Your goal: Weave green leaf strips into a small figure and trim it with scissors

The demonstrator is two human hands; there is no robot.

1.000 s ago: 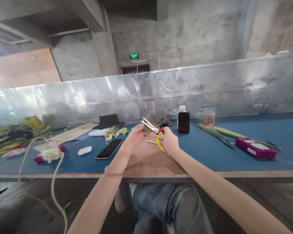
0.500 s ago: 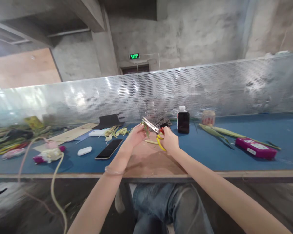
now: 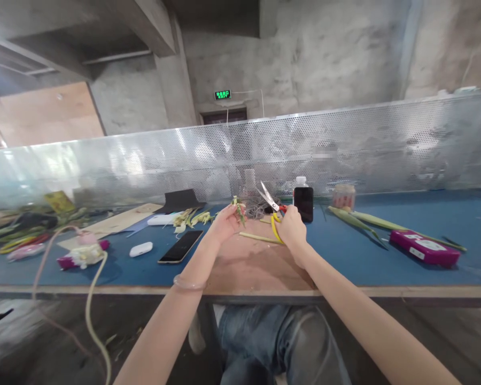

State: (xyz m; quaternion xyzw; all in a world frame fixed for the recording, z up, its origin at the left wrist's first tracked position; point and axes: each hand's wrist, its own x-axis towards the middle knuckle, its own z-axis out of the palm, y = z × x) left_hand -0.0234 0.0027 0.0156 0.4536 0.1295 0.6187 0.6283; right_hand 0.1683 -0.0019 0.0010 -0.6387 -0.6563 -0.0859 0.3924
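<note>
Pinched in the fingers of my left hand (image 3: pixel 223 222) is a small green plant piece (image 3: pixel 239 210), leafy or woven; its exact kind is too small to tell. My right hand (image 3: pixel 292 231) grips scissors (image 3: pixel 276 209) by their red and yellow handles. The blades point up and away, slightly apart, to the right of the plant piece and clear of it. Below the hands lies a brown board (image 3: pixel 252 267), with a pale green stalk (image 3: pixel 260 237) across it. A tangle of grey cord or wire (image 3: pixel 260 206) sits just behind the hands.
On the blue table top (image 3: pixel 356 256) are a dark phone (image 3: pixel 180 247), a white case (image 3: pixel 141 249) and pale plant scraps (image 3: pixel 190 219) at left. An upright phone (image 3: pixel 303 204) leans on a bottle at right, near a jar (image 3: pixel 343 197), long leaves (image 3: pixel 358 224) and a purple pack (image 3: pixel 424 248).
My right hand has drawn the scissors to the right, away from the plant piece, and the blades now point more upward. The left hand keeps its hold in nearly the same place.
</note>
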